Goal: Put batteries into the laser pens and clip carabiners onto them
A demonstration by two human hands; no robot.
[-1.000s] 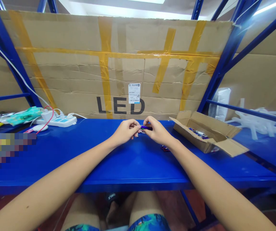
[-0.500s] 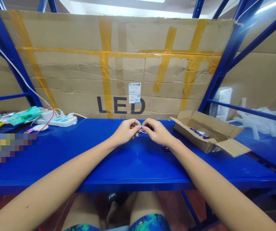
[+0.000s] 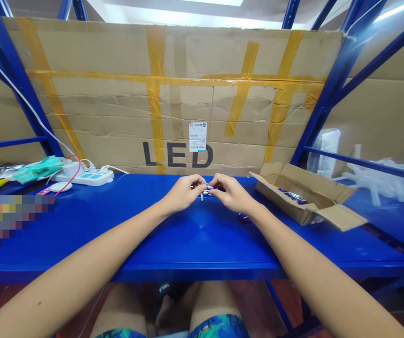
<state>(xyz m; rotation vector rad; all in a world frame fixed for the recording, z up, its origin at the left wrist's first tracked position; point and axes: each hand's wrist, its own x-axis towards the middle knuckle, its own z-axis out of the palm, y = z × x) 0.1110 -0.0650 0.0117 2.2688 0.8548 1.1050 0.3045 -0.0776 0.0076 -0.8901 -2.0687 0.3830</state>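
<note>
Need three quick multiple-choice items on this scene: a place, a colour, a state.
1. Where is the white plastic power strip relative to the small purple-and-metal part held between the left hand and right hand? A) left of it B) right of it C) below the shelf
2. What colour is the thin cable looping from the white charger? A) green B) red C) black
3. What state is the brown corrugated cardboard box in? A) taped shut B) flaps open C) crushed flat

1 A: the strip sits far left on the blue steel shelf top.
2 B: the loop shows red.
3 B: its flaps stand open.
</note>
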